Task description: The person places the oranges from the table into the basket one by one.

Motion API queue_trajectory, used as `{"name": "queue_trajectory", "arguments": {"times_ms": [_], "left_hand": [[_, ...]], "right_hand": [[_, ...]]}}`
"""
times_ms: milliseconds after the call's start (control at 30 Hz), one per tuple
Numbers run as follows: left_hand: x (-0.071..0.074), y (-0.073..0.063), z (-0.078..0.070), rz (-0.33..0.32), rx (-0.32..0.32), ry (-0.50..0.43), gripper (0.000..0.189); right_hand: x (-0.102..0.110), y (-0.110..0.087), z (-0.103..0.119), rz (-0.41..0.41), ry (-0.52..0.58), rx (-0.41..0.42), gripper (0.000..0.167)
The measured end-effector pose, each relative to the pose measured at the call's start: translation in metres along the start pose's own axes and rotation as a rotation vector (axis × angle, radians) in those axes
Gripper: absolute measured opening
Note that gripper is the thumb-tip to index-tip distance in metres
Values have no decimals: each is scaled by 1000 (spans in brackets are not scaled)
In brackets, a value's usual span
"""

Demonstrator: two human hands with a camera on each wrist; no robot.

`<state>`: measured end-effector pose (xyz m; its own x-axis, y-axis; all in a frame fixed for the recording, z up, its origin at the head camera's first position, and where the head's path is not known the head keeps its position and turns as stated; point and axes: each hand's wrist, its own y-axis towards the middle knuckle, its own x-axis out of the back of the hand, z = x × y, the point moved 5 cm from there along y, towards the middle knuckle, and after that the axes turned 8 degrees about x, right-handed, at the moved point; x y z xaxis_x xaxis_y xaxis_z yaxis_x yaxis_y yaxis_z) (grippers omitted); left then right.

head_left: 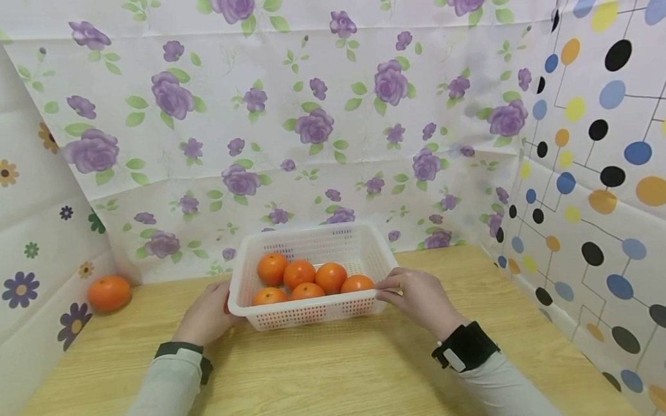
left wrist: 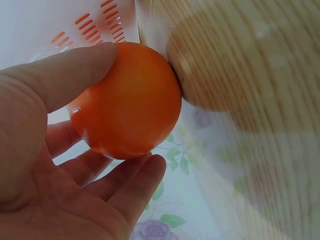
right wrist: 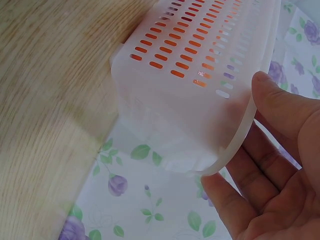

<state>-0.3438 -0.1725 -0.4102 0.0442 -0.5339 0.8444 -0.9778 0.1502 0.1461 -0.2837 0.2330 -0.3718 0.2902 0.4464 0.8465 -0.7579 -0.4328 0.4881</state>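
Note:
A white slotted plastic basket (head_left: 311, 305) stands near the back of the table, with several oranges (head_left: 299, 275) in it. At its left end my left hand (head_left: 206, 315) holds a single orange (left wrist: 131, 102), thumb on one side and fingers on the other. That orange is outside the basket, close to the slotted wall, and mostly hidden in the head view. My right hand (head_left: 419, 295) pinches the rim at the basket's front right corner. In the right wrist view, the thumb lies on one side of the rim (right wrist: 244, 131) and the fingers on the other.
Another orange (head_left: 109, 294) sits at the table's far left, by the flower-patterned side sheet. Behind the basket hangs a sheet with purple roses (head_left: 314, 127). A dotted sheet (head_left: 612, 177) borders the right side. The wooden table (head_left: 322, 383) extends in front.

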Motion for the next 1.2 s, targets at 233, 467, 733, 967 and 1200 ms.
{"name": "queue_trajectory", "arguments": {"times_ms": [233, 467, 733, 967, 1200], "left_hand": [[0, 0, 0, 10, 7, -3, 77], [1, 0, 1, 1, -4, 6, 75], [0, 1, 2, 6, 5, 13, 78], [2, 1, 2, 4, 1, 21, 78], [1, 1, 3, 1, 16, 21, 78]], "right_hand": [[0, -1, -1, -7, 1, 12, 18], [0, 0, 1, -12, 2, 12, 17], [0, -1, 0, -7, -1, 4, 18], [0, -1, 0, -11, 0, 9, 17], [1, -1, 1, -19, -9, 20, 17]]}}
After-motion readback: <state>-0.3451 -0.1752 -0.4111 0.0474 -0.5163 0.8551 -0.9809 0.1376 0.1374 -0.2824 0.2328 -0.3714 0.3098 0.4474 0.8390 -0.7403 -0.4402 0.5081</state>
